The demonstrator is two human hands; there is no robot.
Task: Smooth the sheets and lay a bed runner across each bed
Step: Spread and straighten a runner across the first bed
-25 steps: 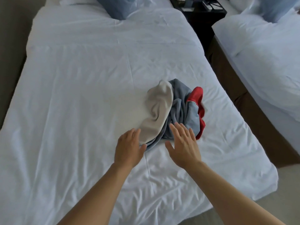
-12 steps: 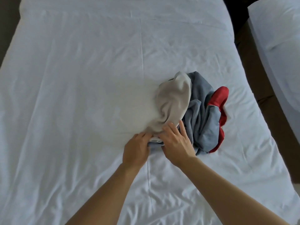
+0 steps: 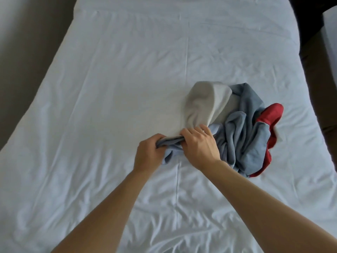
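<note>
Two bare hands meet over a crumpled bed runner (image 3: 242, 128) near the middle of a bed (image 3: 109, 88) covered with a white sheet (image 3: 91, 179). The left hand (image 3: 147, 156) has its fingers (image 3: 158, 138) curled round the nearest edge of the runner, where the cloth is gathered into a narrow blue-grey bunch. The right hand (image 3: 199, 145) lies just beside it, touching the same bunch, its fingers (image 3: 186, 134) curled down into the fabric so that the tips are hidden; the thumb cannot be made out. Between the two sets of fingers a short stretch of the gathered edge shows, pulled fairly taut.

Beyond the right fingers the runner rises in a rounded fold that shows its pale off-white side. To the right of those fingers it spreads in a heap of blue-grey folds, with a red band along the far right edge of the heap. The whole heap rests on the sheet, right of the bed's middle crease.

The sheet is wrinkled below and around both forearms, with smoother cloth farther beyond the fingers. A long straight crease runs away from the fingers toward the head of the bed. At the right edge, well apart from the hands, a dark gap and a strip of a second bed (image 3: 330, 33) show.
</note>
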